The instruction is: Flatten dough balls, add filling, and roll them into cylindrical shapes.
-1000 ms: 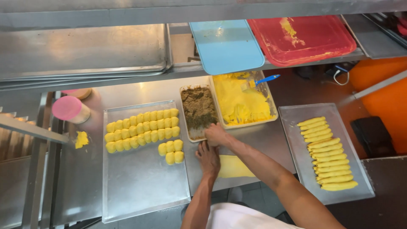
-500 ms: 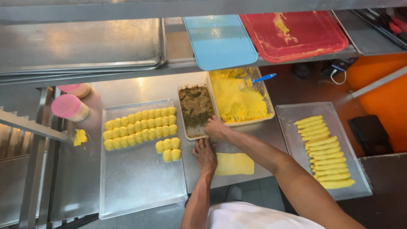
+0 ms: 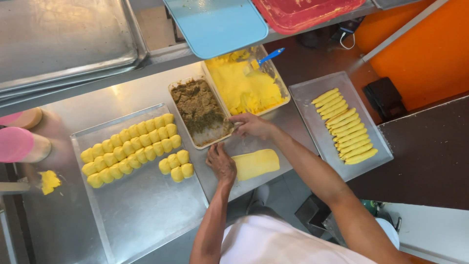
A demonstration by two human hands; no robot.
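Flat yellow dough sheet [image 3: 255, 164] lies on the steel table [image 3: 146, 85], long axis left-right, just right of the left hand [image 3: 221, 161], whose fingers press down at its edge. Right hand [image 3: 253, 125], farther off, pinches brown filling at the rectangular filling tub [image 3: 199, 111]; hands apart.

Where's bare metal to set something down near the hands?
Free: the front half of the left steel tray, below the rows of yellow dough pieces; the bare counter strip behind that tray. Crowded: around the left hand and right hand, between the flat yellow dough sheet and brown filling tub.

2 trays [image 3: 137, 215], 2 tubs [image 3: 195, 142]
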